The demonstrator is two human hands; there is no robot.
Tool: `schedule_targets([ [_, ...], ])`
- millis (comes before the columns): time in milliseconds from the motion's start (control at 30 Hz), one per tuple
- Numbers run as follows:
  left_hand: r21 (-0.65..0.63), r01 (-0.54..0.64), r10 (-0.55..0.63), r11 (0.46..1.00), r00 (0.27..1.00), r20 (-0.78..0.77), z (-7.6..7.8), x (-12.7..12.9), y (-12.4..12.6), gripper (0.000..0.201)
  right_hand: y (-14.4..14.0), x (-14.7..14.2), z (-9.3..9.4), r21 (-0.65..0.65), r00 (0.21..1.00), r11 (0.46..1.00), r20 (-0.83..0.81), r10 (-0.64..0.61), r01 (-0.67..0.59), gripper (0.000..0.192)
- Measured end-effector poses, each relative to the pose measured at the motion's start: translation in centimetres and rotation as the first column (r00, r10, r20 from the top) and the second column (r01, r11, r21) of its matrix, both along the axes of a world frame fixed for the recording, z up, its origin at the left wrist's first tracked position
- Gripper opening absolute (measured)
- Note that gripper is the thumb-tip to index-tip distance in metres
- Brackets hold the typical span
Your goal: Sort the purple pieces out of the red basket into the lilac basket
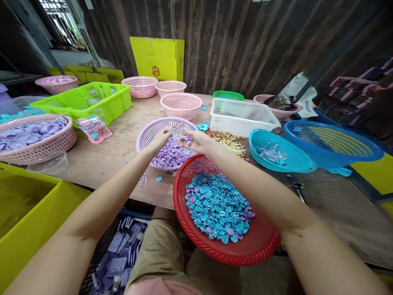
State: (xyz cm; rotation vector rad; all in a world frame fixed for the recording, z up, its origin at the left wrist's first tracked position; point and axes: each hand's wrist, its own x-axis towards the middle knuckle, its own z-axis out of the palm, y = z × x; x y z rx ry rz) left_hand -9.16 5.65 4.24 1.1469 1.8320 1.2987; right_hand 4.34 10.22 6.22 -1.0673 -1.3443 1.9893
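A lilac plastic basket (143, 137) stands on the table, with many small purple plastic pieces (172, 155) heaped inside. Over its left side is my left hand (160, 140), fingers bent together; what they hold, if anything, is hidden. My right hand (198, 141) is over the basket's right side, its fingers curled around a few of the purple pieces. Below my right forearm a red basket (187, 229) leans tilted between my lap and the table edge. It holds many small turquoise spiral-patterned pieces (215, 205) with some purple ones mixed in.
Pink baskets (181, 104), a lime-green crate (116, 100) and a white crate (236, 125) stand behind. Rightward are a turquoise basin (282, 164) and a blue basket (334, 151). At left is a pink basket of purple pieces (52, 143). A few loose pieces lie near the front edge.
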Motion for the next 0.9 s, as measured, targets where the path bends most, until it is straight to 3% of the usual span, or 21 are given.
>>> schedule_targets([
  [100, 0.046, -0.029, 0.045, 0.998, 0.923, -0.383, -0.6, -1.2, -0.7, 0.036, 0.0, -0.9, 0.6, 0.193, 0.978, 0.980, 0.209, 0.008, -0.049, 0.023],
  [200, 0.151, 0.045, 0.043, 0.988, 0.845, -0.533, -1.0, 0.0, -2.5, 0.041, -0.6, 1.5, -0.4, 0.411, 0.895, 0.880, 0.444, 0.035, -0.239, 0.023],
  [267, 0.174, 0.135, -0.017, 0.975, 0.833, -0.553, -1.0, 2.0, -3.5, 0.038, -1.3, 3.8, -2.1, 0.497, 0.793, 0.754, 0.607, 0.051, -0.429, 0.018],
  [367, 0.103, 0.308, -0.205, 0.946, 0.812, -0.547, -1.1, 5.7, -4.0, 0.034, -2.3, 6.9, -5.5, 0.512, 0.597, 0.500, 0.802, 0.012, -0.699, 0.019],
  [433, -0.025, 0.430, -0.368, 0.903, 0.739, -0.564, -1.6, 8.1, -3.6, 0.032, -2.8, 8.6, -7.6, 0.472, 0.503, 0.350, 0.864, -0.003, -0.809, 0.020],
  [500, -0.192, 0.532, -0.531, 0.825, 0.609, -0.589, -2.5, 9.8, -3.0, 0.027, -3.0, 9.9, -8.7, 0.444, 0.458, 0.272, 0.889, -0.013, -0.854, 0.019],
  [567, -0.355, 0.583, -0.657, 0.731, 0.461, -0.597, -3.5, 11.0, -2.2, 0.023, -2.9, 11.0, -8.5, 0.402, 0.410, 0.257, 0.912, -0.023, -0.879, 0.017],
  [633, -0.481, 0.578, -0.730, 0.660, 0.340, -0.593, -4.4, 11.6, -1.4, 0.023, -2.7, 11.9, -7.5, 0.315, 0.321, 0.282, 0.947, -0.026, -0.906, 0.017],
  [767, -0.625, 0.516, -0.785, 0.586, 0.171, -0.595, -5.2, 12.4, -0.3, 0.024, -2.5, 12.5, -5.9, 0.166, 0.157, 0.373, 0.986, -0.055, -0.913, 0.017],
  [900, -0.688, 0.487, -0.804, 0.538, 0.051, -0.592, -5.7, 13.0, -0.1, 0.029, -2.6, 11.8, -7.0, 0.287, 0.251, 0.390, 0.958, -0.141, -0.875, 0.020],
])
